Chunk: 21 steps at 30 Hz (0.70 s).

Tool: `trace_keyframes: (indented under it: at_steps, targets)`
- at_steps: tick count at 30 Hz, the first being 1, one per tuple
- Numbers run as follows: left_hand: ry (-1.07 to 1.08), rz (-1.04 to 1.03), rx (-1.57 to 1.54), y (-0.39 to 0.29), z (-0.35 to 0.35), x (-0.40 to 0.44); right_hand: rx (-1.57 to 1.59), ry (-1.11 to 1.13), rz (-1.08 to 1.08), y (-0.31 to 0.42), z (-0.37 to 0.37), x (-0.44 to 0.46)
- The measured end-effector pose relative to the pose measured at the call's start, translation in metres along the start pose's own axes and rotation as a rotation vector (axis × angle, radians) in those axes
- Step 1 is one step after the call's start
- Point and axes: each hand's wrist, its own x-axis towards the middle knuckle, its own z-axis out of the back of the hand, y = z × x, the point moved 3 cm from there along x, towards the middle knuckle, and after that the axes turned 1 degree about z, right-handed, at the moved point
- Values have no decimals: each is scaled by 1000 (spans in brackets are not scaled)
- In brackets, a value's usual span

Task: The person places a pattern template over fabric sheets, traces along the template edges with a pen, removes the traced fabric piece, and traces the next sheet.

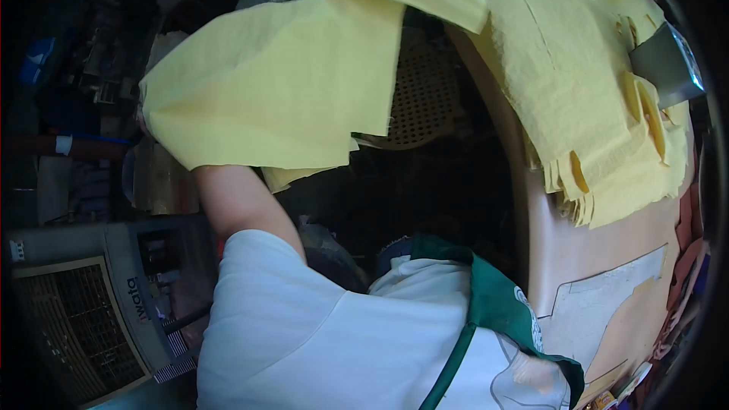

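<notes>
A piece of yellow cloth [281,91] is stretched out at the upper left, draped over my left forearm [247,201]. Folds in it gather to a point at its left edge, where my left hand [140,112] grips it; the fingers are almost wholly hidden behind the fabric. One end of the cloth reaches right toward a stack of yellow cloth pieces [554,68] on the table [600,231]. A grey metal block [668,64] rests on that stack. My right hand does not show.
Left of me stands a grey machine marked "iwata" [114,311] with a grille. A perforated plastic seat [425,95] is beside the table's curved edge. A cardboard sheet [607,311] lies on the table, and reddish cloth [683,258] hangs at the far right.
</notes>
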Motion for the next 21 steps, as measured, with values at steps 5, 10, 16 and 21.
trace_keyframes:
  at_steps: [5, 10, 16, 21]
  targets:
    - [17, 7, 492, 56, 51, 18, -28, 24, 3, 0, 8, 1]
    - [-7, -74, 906, 45, 65, 7, 37, -3, -49, -39, 33, -7]
    - [218, -996, -51, -152, -112, -167, 138, -181, -139, -10, 45, -39]
    - [1116, -1375, -451, -292, -158, -507, -169, -201, -294, -14, 49, -44]
